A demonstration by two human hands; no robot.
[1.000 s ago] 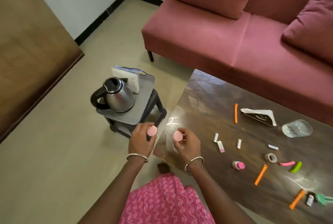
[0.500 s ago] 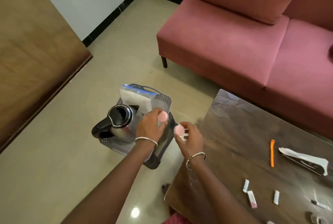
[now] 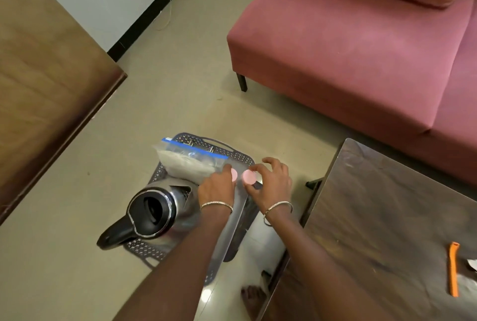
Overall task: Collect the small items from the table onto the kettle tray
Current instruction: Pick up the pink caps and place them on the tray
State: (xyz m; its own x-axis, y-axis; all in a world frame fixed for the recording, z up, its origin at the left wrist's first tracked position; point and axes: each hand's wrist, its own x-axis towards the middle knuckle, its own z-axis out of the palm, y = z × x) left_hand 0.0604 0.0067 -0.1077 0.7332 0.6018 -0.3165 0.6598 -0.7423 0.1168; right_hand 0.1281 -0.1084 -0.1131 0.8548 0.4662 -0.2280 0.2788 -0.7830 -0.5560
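Both bare forearms reach forward from the bottom of the view, nearly parallel, with the hands close together and palms turned down. The left hand (image 3: 218, 186) is curled, knuckles up, its fingertips pinched on a small round pink disc (image 3: 234, 174) that shows just past them. The right hand (image 3: 271, 178) pinches a second small round pink disc (image 3: 249, 177) between thumb and forefinger, the other fingers spread and lifted above it. Each wrist wears a thin silver bangle: left bangle (image 3: 216, 204), right bangle (image 3: 277, 205). A bare foot (image 3: 254, 300) shows below the right forearm.
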